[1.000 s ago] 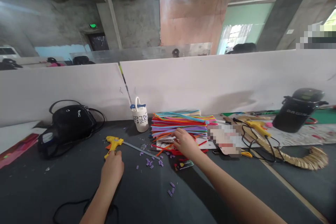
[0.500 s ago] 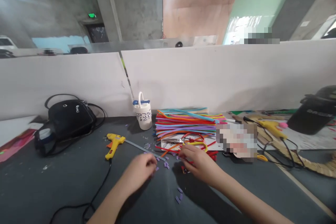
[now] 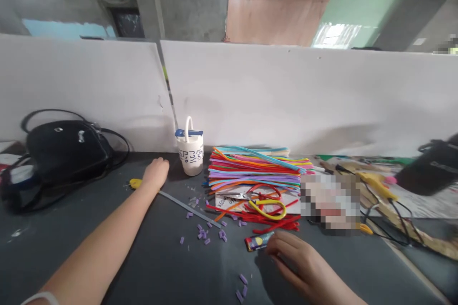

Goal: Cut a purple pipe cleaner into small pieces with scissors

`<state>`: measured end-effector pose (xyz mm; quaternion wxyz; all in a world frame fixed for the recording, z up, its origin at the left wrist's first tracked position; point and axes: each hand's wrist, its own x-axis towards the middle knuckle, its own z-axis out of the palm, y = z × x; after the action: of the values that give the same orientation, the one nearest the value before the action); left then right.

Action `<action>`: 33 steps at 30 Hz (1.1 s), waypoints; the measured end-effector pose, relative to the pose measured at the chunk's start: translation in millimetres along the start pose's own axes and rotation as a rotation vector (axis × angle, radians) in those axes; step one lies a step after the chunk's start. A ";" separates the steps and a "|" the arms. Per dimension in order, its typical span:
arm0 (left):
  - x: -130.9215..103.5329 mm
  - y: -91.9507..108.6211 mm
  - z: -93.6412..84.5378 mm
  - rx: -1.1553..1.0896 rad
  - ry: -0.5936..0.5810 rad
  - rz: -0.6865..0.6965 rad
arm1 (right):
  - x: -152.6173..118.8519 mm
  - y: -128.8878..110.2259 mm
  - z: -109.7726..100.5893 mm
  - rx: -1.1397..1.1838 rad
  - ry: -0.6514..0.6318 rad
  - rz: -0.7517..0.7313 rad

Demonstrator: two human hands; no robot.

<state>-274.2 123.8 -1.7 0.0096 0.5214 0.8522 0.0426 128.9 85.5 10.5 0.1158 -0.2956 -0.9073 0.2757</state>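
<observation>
My left hand (image 3: pixel 155 174) is curled closed on the table beyond a yellow glue gun (image 3: pixel 135 183); what its fingers hold, if anything, is hidden. My wrist and forearm cover most of the gun, and a translucent glue stick (image 3: pixel 189 209) runs out from its back. My right hand (image 3: pixel 298 259) hovers low with loosely bent fingers, thumb apart, by the right end of a small printed packet (image 3: pixel 256 242). Behind it lie yellow- and red-handled scissors (image 3: pixel 269 209) and red pipe cleaners (image 3: pixel 277 224). Small purple cut pieces (image 3: pixel 203 234) are scattered between the hands.
A bundle of coloured pipe cleaners (image 3: pixel 254 169) lies at the back, beside a white cup (image 3: pixel 191 159) with a loop handle. A black bag (image 3: pixel 67 155) stands left. On the right are another yellow glue gun (image 3: pixel 379 186), cords and a black container (image 3: pixel 431 169). A white partition (image 3: pixel 250 95) rises behind.
My left hand has moved away from the purple pieces, forward and left across the glue gun. My right hand has drawn back and right from the scissors, uncovering the printed packet.
</observation>
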 end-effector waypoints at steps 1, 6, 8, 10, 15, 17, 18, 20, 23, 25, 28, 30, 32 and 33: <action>0.1 -0.3 0.2 0.014 -0.008 0.010 | 3.5 -1.3 1.7 -0.020 0.006 -0.013; -1.9 -3.9 -6.9 0.022 -0.036 0.027 | 24.2 -12.1 13.2 -0.126 0.076 -0.087; 0.1 -7.4 -9.7 0.005 -0.038 -0.009 | 29.2 -16.7 15.9 -0.154 0.092 -0.131; 4.2 -13.0 -12.3 -0.020 -0.055 -0.043 | 29.6 -19.9 15.9 -0.167 0.101 -0.170; 6.9 -29.5 -18.9 -0.055 -0.099 -0.045 | 14.0 -17.6 11.9 -0.143 0.079 -0.105; 5.3 -32.0 -17.9 -0.050 -0.088 0.006 | 9.7 -12.1 12.0 -0.110 0.064 -0.054; 5.2 -31.9 -16.3 -0.036 -0.085 0.016 | 9.4 -9.4 12.4 -0.097 0.053 -0.049; 6.7 -28.9 -11.8 -0.010 -0.073 0.049 | 12.0 -5.9 13.2 -0.086 0.041 -0.027; 10.4 -18.5 -4.5 0.031 -0.058 0.098 | 20.3 -6.5 13.8 -0.081 0.034 -0.035; 11.3 -9.1 -0.6 0.060 -0.056 0.130 | 26.8 -8.7 14.5 -0.076 0.035 -0.059; 9.0 5.6 0.7 0.098 -0.061 0.176 | 36.6 -9.5 17.9 -0.119 0.033 -0.078; 5.2 14.0 -4.7 0.114 -0.065 0.191 | 42.8 -7.6 21.5 -0.207 0.025 -0.073; -1.9 20.3 -16.2 0.123 -0.074 0.187 | 48.5 -4.3 25.1 -0.282 0.019 -0.051; -7.5 22.7 -23.7 0.125 -0.080 0.173 | 51.4 -2.6 26.7 -0.302 0.020 -0.034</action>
<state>-252.0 125.9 23.5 0.0074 0.5938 0.8040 -0.0307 76.7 103.1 -7.5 0.0838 -0.2968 -0.9422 0.1310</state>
